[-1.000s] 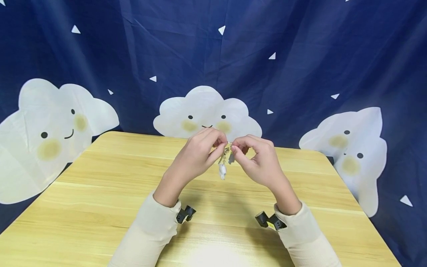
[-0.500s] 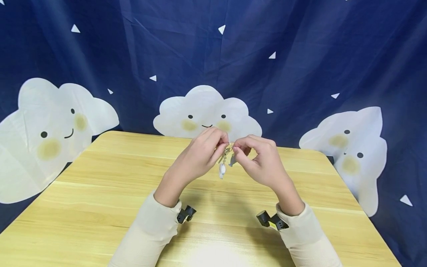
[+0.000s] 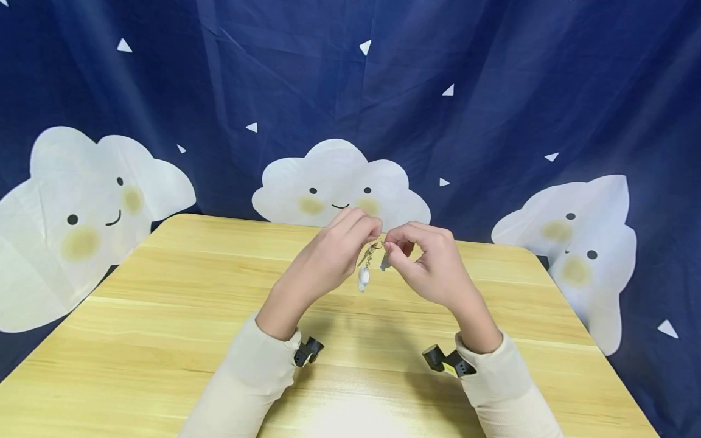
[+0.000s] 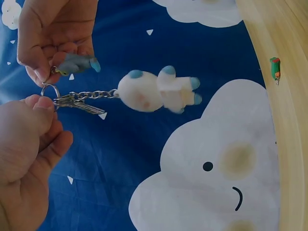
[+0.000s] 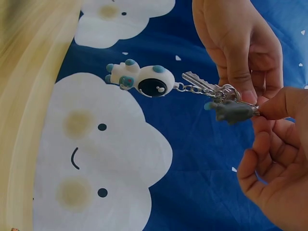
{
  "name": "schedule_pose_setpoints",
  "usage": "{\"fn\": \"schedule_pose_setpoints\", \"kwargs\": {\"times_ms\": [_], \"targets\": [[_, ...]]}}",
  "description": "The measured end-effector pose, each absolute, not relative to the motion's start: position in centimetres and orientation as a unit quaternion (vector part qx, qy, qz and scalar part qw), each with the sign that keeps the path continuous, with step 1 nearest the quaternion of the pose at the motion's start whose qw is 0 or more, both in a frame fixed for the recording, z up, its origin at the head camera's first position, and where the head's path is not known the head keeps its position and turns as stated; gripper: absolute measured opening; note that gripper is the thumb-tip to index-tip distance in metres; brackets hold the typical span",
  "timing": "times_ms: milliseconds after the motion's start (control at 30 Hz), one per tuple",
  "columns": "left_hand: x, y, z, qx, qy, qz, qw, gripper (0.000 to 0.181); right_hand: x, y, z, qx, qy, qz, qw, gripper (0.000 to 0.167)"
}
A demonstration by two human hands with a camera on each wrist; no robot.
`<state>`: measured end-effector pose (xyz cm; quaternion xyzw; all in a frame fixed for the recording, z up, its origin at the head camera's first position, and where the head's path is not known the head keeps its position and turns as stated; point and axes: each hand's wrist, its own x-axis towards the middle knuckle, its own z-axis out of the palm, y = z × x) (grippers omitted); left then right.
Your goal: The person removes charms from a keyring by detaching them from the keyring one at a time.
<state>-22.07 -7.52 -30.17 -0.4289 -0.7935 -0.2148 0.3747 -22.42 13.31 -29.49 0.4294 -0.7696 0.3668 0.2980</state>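
Note:
My left hand (image 3: 336, 249) pinches a metal key ring (image 4: 50, 90) between thumb and forefinger, above the table. From the ring hang several keys (image 5: 199, 83) and, on a short chain, a white astronaut charm (image 4: 139, 91) with blue ears and feet. The charm's dark visor faces the right wrist camera. Close beside it, my right hand (image 3: 429, 261) pinches the metal end of a small grey figure charm (image 5: 234, 111) with a blue tip. Fingertips hide part of the ring, and I cannot tell whether the grey charm is linked to it.
Below the hands lies a wooden table (image 3: 181, 292). A small green and red object (image 4: 275, 68) rests on it in the left wrist view. Behind hangs a dark blue cloth (image 3: 306, 73) printed with clouds. Black cameras (image 3: 446, 362) sit on both wrists.
My left hand has shifted slightly right, closer to the right hand. The astronaut charm and keys have swung slightly left. The right hand has moved a little to the right.

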Motion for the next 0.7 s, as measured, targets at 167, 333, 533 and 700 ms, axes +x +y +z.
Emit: {"fn": "schedule_pose_setpoints", "kwargs": {"times_ms": [167, 333, 533, 700], "targets": [[-21.98, -7.39, -30.17, -0.427, -0.794, -0.209, 0.380, 0.034, -22.38, 13.50, -29.43, 0.428, -0.769, 0.375, 0.291, 0.010], [-21.96, -7.33, -30.20, -0.430, -0.791, -0.211, 0.380, 0.041, -22.43, 13.63, -29.40, 0.419, -0.774, 0.383, 0.281, 0.011], [-22.19, -7.34, -30.28, -0.446, -0.779, -0.222, 0.381, 0.033, -22.36, 13.71, -29.28, 0.402, -0.782, 0.394, 0.267, 0.011], [-22.39, -7.34, -30.23, -0.448, -0.761, -0.296, 0.363, 0.008, -22.12, 13.65, -29.11, 0.378, -0.789, 0.404, 0.269, 0.011]]}}
